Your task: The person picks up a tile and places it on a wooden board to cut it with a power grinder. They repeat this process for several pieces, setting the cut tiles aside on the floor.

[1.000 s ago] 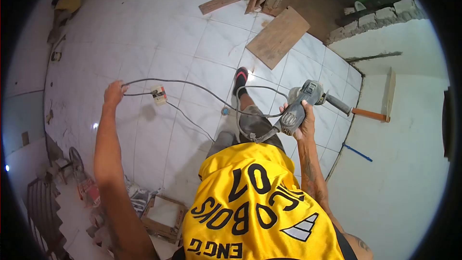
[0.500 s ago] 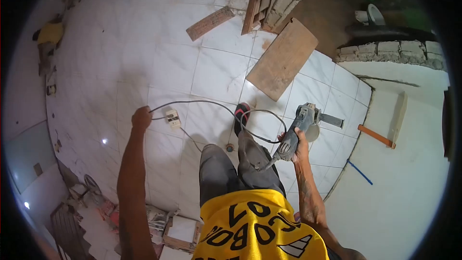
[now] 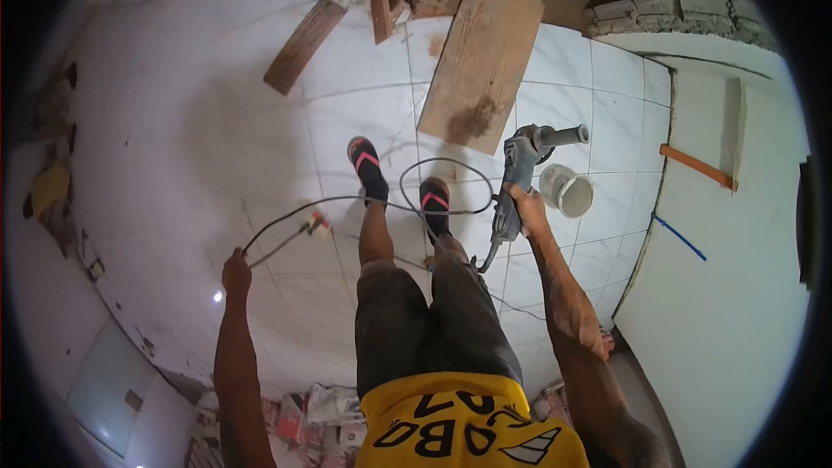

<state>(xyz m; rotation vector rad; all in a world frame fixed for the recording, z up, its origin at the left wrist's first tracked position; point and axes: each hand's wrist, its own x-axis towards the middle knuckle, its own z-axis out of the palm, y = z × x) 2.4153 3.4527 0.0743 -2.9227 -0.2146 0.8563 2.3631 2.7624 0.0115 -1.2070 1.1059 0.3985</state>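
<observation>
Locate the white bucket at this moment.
In the head view, the white bucket is on the tiled floor, right of centre, just right of the angle grinder held in the right hand.

The tile floor (image 3: 364, 113) is glossy and smooth; the board (image 3: 482, 61) is wood; the jersey (image 3: 472, 425) is cloth with a soft sheen.

Site: building interior, apparently under construction. Evidence: marble-look tiled floor (image 3: 555, 61), loose wooden board (image 3: 485, 52), pale bucket (image 3: 572, 194), rough-edged block wall (image 3: 680, 14) at far right.
</observation>
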